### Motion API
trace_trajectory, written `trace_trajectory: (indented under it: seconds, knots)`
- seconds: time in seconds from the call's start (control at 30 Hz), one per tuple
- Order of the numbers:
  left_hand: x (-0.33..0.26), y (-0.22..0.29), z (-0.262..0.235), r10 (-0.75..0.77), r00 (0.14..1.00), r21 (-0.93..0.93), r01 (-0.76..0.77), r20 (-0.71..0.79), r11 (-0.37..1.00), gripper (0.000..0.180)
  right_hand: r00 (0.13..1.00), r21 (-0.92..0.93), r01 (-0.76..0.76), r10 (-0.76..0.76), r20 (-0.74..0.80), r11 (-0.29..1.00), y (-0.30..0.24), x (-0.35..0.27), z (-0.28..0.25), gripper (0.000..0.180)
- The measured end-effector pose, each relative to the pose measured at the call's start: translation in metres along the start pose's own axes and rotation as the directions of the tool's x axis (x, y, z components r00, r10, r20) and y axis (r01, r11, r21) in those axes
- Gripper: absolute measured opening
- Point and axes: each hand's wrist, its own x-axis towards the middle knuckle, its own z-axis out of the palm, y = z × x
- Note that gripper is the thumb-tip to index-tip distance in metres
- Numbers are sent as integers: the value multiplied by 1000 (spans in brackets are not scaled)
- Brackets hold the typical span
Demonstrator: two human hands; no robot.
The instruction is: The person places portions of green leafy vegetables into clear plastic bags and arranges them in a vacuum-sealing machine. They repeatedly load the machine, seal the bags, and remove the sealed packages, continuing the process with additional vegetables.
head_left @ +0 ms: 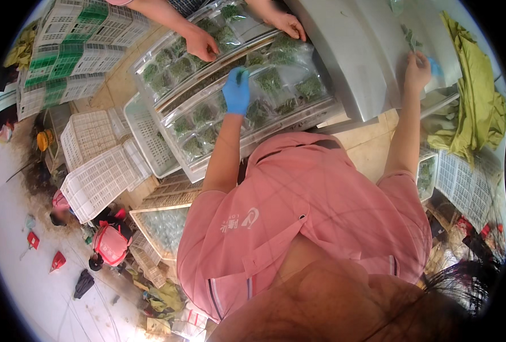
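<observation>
My left hand (237, 94), in a blue glove, is over the middle of a metal machine bed (252, 135) with its fingers closed around a bit of green sprig (241, 74). Below it lie two rows of clear plastic packs (269, 80) filled with leafy greens. My right hand (417, 73) is stretched far to the right above a grey metal cover (372, 51), pinching a small green sprig (411, 39). A blue patch shows beside that hand; what it is I cannot make out. Across the bed, another person's bare hands (201, 44) reach over the packs.
Stacked white and green crates (64, 51) stand at the far left. An empty pale basket (150, 134) touches the bed's left end. A crate of clear packs (167, 228) is near my left side. Yellow-green cloth (472, 102) hangs at the right. Other people (111, 244) are at lower left.
</observation>
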Motion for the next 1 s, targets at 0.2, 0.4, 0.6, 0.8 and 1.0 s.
trace_trajectory:
  seconds: [0.2, 0.4, 0.6, 0.8, 1.0]
  knots:
    - [-5, -18, -5, -27, 999, -113, 23, -39, 993, 20, 938, -495, 333, -334, 90, 803, -14, -1, -20, 21]
    - [-13, -2, -7, -103, 995, -43, 102, -12, 994, 19, 989, 455, -98, 34, 147, 885, 24, 46, -33, 22]
    - [-22, -8, -9, -161, 987, -186, 155, -18, 970, 17, 939, -115, 256, -218, 266, 960, 14, 54, -38, 24]
    - [-26, -9, -16, -136, 991, -157, 133, -11, 979, 17, 970, 200, 130, -82, -231, 971, -18, 48, -40, 27]
    - [-30, -18, -16, -115, 992, -187, 104, -50, 977, 16, 992, 432, 90, -45, -115, 897, -46, 52, -45, 19]
